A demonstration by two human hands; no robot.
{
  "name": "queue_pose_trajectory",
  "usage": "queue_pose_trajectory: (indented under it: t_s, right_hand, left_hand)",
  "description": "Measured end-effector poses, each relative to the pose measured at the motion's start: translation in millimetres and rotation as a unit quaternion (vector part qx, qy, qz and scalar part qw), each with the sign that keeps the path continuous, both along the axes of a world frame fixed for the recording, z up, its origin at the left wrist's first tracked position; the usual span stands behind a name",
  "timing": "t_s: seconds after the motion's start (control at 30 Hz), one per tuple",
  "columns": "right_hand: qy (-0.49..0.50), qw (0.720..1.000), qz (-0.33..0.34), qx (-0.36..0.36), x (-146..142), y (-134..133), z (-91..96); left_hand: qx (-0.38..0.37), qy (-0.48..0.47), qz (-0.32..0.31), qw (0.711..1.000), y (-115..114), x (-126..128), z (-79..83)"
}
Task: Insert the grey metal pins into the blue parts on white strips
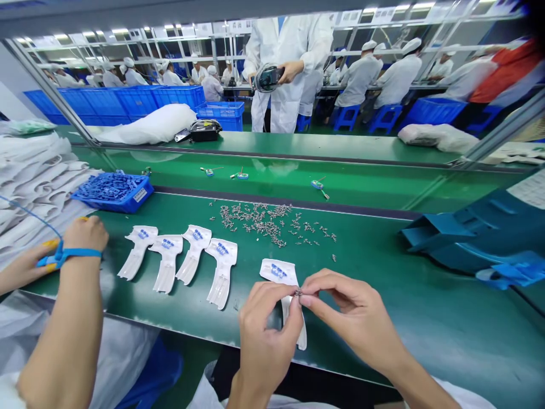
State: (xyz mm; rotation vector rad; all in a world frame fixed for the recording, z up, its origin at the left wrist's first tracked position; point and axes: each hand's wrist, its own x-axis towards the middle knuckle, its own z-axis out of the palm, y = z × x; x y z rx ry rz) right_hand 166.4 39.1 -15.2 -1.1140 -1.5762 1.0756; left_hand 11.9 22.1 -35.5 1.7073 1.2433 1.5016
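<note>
My left hand [268, 335] and my right hand [355, 309] meet fingertip to fingertip, thumbs and forefingers pinched on a tiny silvery metal part [297, 293]. It looks coiled like a spring, but the fingers partly cover it. Just beneath them on the bench lies a white gun-shaped plastic shell half [286, 272] with blue pieces in its wide end. My hands hide part of its handle. Beyond it spreads a loose pile of small silvery metal parts [266, 221]. Several similar white shells [221, 272] lie in a row to the left.
A co-worker's arm [70, 307] with a blue wrist strap reaches in at left, near a blue bin [123, 199] of blue parts and stacked white shells [29, 170]. Small wired boards [242, 175] lie on the green strip behind. Teal holders [477, 233] stand right. A person [289, 68] stands opposite.
</note>
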Motion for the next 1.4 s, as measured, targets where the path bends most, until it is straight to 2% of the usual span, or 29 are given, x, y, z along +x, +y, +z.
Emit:
queue_pose_trajectory:
  t_s: [0.2, 0.3, 0.43, 0.6, 0.73, 0.8, 0.93, 1.1, 1.17, 1.23, 1.33, 1.4]
  right_hand:
    - [-0.059, 0.998, -0.007, 0.004, 5.0, -1.3, 3.5]
    - [-0.122, 0.991, -0.006, 0.056, 7.4, -3.6, 4.7]
    - [-0.164, 0.977, -0.018, 0.134, 5.1, -6.8, 4.9]
    - [-0.148, 0.980, -0.119, 0.059, -0.7, -10.5, 2.6]
    - [-0.097, 0.987, -0.125, 0.003, -3.6, -12.1, 5.3]
    - [-0.073, 0.990, -0.116, -0.015, -4.0, -12.1, 7.9]
    - [-0.072, 0.992, -0.103, -0.015, -2.6, -12.9, 8.9]
    - [-0.107, 0.989, -0.086, 0.063, -0.5, -16.7, -0.9]
    - [-0.101, 0.988, -0.070, 0.095, 0.3, -17.1, -5.1]
    - [-0.087, 0.987, -0.050, 0.124, 1.1, -16.2, -7.7]
    - [-0.075, 0.984, -0.028, 0.160, 1.6, -14.1, -8.7]
    - [-0.078, 0.981, -0.022, 0.175, 1.3, -13.4, -7.9]
  left_hand:
    - [-0.080, -0.059, -0.053, 0.994, 0.0, -4.1, 3.2]
    - [-0.100, -0.029, -0.059, 0.993, 1.8, -6.2, 4.8]
    - [-0.088, 0.025, -0.039, 0.995, -1.1, -3.5, 4.1]
    - [-0.035, 0.043, 0.017, 0.998, -9.5, 1.4, 1.3]
    - [0.065, 0.092, 0.048, 0.992, -9.2, 2.2, 0.2]
    - [0.085, 0.099, 0.046, 0.990, -8.1, 2.0, 1.1]
    - [0.023, 0.063, -0.001, 0.998, -8.7, 0.9, 5.6]
    - [-0.130, -0.044, -0.081, 0.987, -11.2, -0.2, 7.7]
    - [-0.207, -0.131, -0.115, 0.963, -10.8, -1.0, 6.4]
    - [-0.285, -0.240, -0.170, 0.912, -9.4, -2.0, 4.9]
    - [-0.383, -0.399, -0.263, 0.790, -6.9, -3.3, 4.8]
    - [-0.426, -0.468, -0.296, 0.716, -5.7, -3.3, 6.3]
